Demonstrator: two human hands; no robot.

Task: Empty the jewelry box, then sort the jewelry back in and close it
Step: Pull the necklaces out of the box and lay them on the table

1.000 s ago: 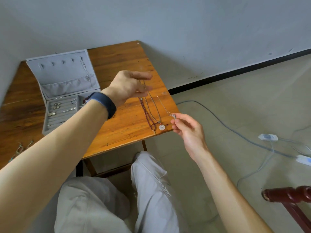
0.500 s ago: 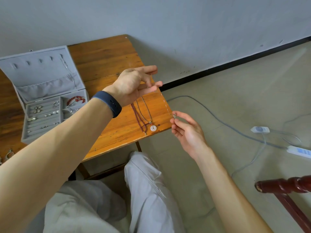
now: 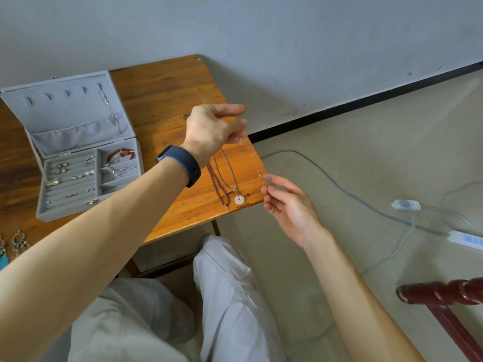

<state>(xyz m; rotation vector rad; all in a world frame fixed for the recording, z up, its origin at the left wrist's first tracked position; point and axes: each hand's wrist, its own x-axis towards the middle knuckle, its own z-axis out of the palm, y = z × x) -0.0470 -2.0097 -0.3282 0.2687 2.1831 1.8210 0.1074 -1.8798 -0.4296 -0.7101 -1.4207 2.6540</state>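
Observation:
A thin silver chain necklace [image 3: 253, 158] stretches between my hands over the table's right corner. My left hand [image 3: 214, 129], raised above the table, pinches its upper end. My right hand [image 3: 287, 202], beyond the table edge, pinches the small pendant [image 3: 268, 180] at its lower end. On the table under my left hand lie a dark red bead necklace [image 3: 217, 184] and a cord necklace with a white ring pendant [image 3: 238, 199]. The grey jewelry box [image 3: 78, 205] stands open at the left, with rings, earrings and a red bracelet [image 3: 120, 154] in its compartments.
Dangling earrings [image 3: 18, 242] lie at the table's [image 3: 162, 95] near left edge. Grey cables with a switch [image 3: 405, 204] and a power strip [image 3: 467, 240] run over the floor at the right. A dark red chair part [image 3: 439, 296] juts in at the lower right. My knees are below the table.
My left hand, which was spread half a second ago, has pinched its fingers on the chain's upper end. My right hand keeps holding the pendant. The view has shifted slightly.

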